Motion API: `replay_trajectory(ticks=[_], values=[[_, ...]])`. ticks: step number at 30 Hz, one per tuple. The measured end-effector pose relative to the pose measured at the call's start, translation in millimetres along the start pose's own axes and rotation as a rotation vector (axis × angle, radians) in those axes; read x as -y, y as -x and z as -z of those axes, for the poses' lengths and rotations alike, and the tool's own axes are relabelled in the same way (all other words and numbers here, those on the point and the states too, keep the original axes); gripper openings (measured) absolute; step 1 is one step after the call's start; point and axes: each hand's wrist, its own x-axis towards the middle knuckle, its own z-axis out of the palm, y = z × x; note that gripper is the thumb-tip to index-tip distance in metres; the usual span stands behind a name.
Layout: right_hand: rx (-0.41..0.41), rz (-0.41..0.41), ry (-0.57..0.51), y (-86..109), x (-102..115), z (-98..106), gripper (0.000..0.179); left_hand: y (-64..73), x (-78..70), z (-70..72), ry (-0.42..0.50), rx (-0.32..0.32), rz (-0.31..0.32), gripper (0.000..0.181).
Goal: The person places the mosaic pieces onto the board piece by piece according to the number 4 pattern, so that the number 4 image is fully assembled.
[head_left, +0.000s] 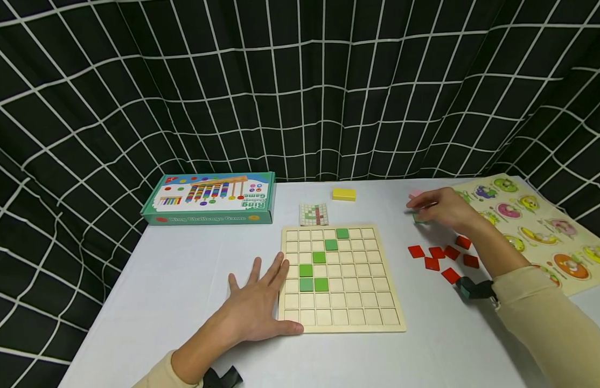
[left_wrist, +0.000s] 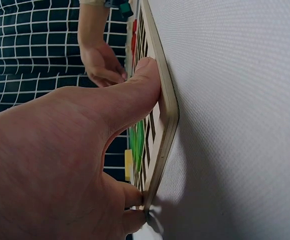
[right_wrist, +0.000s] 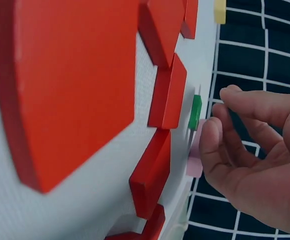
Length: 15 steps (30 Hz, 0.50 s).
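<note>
Five fingers of the left hand (head_left: 253, 310) lie spread, touching the left edge and near corner of a wooden board (head_left: 357, 298) that bears six green tiles (head_left: 319, 257). The right hand (head_left: 447, 209) has its fingers bent and parted just beside another green tile (right_wrist: 195, 112); contact cannot be told. Seven red tiles (head_left: 432, 263) lie nearer on the tabletop (head_left: 183, 258), beside a fruit sheet (head_left: 532, 231). Beyond the board are a pattern card (head_left: 309, 215) and a yellow block (head_left: 344, 194).
</note>
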Motion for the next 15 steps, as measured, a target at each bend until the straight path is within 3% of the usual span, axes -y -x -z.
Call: replay_trajectory(ticks=[15], values=[[0.035, -0.053, -0.062, -0.2, -9.1, 1.4, 0.045, 1.3, -1.2, 1.5, -0.002, 0.007, -0.004, 0.126]])
